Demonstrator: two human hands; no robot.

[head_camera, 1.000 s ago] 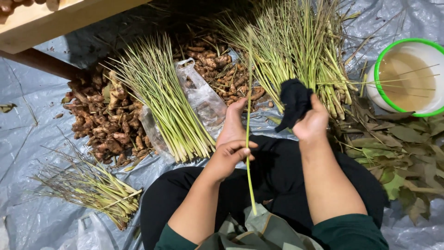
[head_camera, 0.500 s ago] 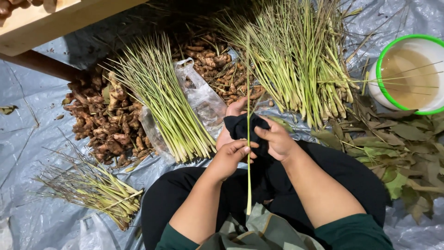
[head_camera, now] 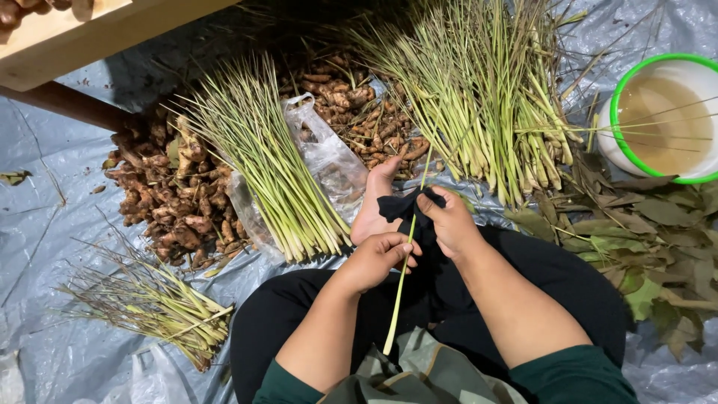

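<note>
1. A single lemongrass stalk (head_camera: 402, 280) runs nearly upright over the person's lap, pale green and thin, with its lower end near the grey-green cloth (head_camera: 419, 370) at the bottom edge.
2. The left hand (head_camera: 378, 258) pinches the stalk at mid-length, fingers curled closed around it.
3. The right hand (head_camera: 449, 221) grips a black rag (head_camera: 404, 206) wrapped about the stalk higher up (fingers closed tight on the rag).
4. A clear plastic bag (head_camera: 329, 161), crumpled, lies between the trimmed lemongrass bundle (head_camera: 262, 164) and the heap of brown roots (head_camera: 359, 120).
5. A white bucket with a green rim (head_camera: 615, 112) sits at the right edge, holding cloudy brownish water; it is partly cut off.
6. The stalk's top blends into the big lemongrass pile (head_camera: 486, 97), so its tip is hard to make out; a bare foot (head_camera: 374, 206) is half hidden behind the rag.
</note>
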